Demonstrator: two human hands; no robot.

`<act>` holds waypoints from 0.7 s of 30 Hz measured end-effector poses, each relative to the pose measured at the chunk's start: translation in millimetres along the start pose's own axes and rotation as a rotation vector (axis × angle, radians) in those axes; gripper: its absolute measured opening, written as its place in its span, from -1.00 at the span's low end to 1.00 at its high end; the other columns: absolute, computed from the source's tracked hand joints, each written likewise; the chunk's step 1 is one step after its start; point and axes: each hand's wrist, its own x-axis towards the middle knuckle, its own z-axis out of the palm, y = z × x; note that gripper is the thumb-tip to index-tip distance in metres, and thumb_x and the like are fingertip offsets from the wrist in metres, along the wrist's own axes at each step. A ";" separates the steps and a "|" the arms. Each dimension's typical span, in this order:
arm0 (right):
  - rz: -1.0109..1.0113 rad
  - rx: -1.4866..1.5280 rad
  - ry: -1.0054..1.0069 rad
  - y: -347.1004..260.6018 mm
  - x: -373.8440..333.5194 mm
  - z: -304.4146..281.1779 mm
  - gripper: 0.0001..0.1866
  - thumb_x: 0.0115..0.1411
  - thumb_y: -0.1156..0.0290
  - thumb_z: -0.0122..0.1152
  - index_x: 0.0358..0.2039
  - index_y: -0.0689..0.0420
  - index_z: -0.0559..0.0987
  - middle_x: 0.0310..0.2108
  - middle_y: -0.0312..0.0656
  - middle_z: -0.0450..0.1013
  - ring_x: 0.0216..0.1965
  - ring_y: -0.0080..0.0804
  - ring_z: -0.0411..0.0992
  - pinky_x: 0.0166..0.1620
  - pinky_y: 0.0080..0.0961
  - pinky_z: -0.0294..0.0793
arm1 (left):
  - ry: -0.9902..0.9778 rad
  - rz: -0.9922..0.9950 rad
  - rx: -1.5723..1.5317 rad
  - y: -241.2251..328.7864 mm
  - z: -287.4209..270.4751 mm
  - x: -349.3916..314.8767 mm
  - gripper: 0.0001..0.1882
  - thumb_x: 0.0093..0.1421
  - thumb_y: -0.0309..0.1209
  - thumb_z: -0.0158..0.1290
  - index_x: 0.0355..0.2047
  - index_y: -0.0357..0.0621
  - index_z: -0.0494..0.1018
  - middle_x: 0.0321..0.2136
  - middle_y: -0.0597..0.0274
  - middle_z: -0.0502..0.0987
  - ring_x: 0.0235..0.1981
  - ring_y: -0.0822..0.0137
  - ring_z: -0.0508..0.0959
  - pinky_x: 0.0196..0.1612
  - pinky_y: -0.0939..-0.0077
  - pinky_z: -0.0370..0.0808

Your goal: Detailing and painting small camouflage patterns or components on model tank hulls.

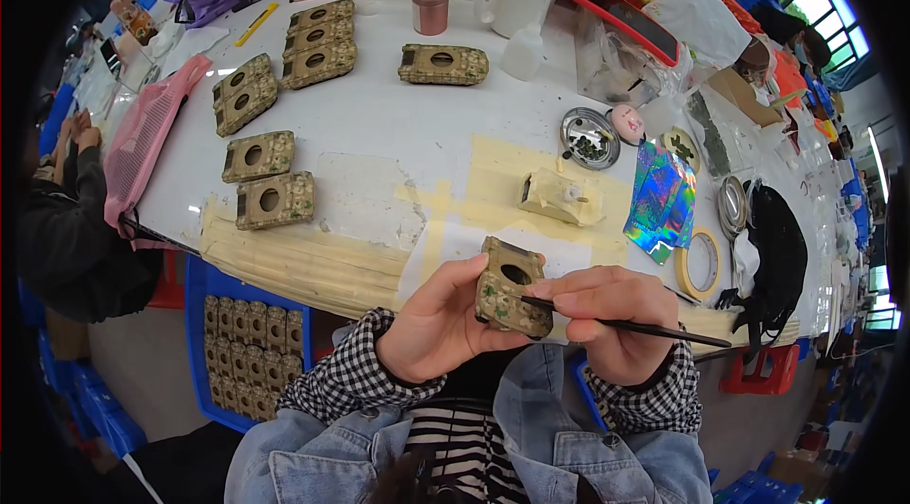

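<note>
At the near edge of the desk [365, 129], the left hand [431, 319] grasps a toy tank body [500, 301], long axis pointing away, while the right hand's [621, 310] fingers pinch a brush [654, 329] slanting in from its right.

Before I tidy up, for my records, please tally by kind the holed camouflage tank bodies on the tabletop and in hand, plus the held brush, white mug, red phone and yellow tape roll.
Tank bodies on tabletop: 8
Tank body in left hand: 1
Brush: 1
White mug: 1
Red phone: 1
Yellow tape roll: 1
Total: 13
</note>
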 end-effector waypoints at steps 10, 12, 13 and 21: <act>-0.015 -0.039 -0.005 1.9 0.7 -0.2 -0.78 0.00 0.50 0.34 -0.31 0.24 0.56 -0.33 -0.05 0.55 -0.32 -0.22 0.56 -0.26 -0.47 0.55 | 0.002 0.003 0.000 0.3 -0.2 0.3 -0.39 0.33 -0.17 -0.34 0.23 -0.37 -0.03 0.21 -0.07 0.14 0.09 0.05 0.39 0.03 0.15 0.52; -0.012 -0.045 -0.010 0.9 0.6 -0.8 -0.78 0.00 0.51 0.34 -0.31 0.24 0.56 -0.33 -0.05 0.55 -0.32 -0.22 0.56 -0.26 -0.47 0.55 | -0.001 0.002 0.000 0.2 -0.2 0.2 -0.40 0.33 -0.17 -0.35 0.23 -0.37 -0.03 0.22 -0.07 0.13 0.10 0.05 0.39 0.03 0.15 0.52; -0.011 -0.048 -0.012 0.2 0.5 -0.9 -0.78 0.00 0.51 0.34 -0.31 0.24 0.56 -0.33 -0.05 0.55 -0.32 -0.22 0.56 -0.26 -0.47 0.55 | -0.007 0.002 -0.002 0.0 -0.5 0.1 -0.40 0.33 -0.17 -0.35 0.23 -0.37 -0.03 0.22 -0.07 0.13 0.10 0.05 0.39 0.03 0.15 0.52; -0.001 -0.051 -0.016 2.0 0.4 -1.5 -0.77 -0.01 0.50 0.35 -0.30 0.24 0.57 -0.33 -0.06 0.55 -0.33 -0.22 0.56 -0.27 -0.48 0.55 | -0.004 0.005 0.011 1.0 0.8 0.9 -0.40 0.33 -0.17 -0.36 0.23 -0.37 -0.04 0.22 -0.08 0.11 0.11 0.04 0.37 0.03 0.14 0.51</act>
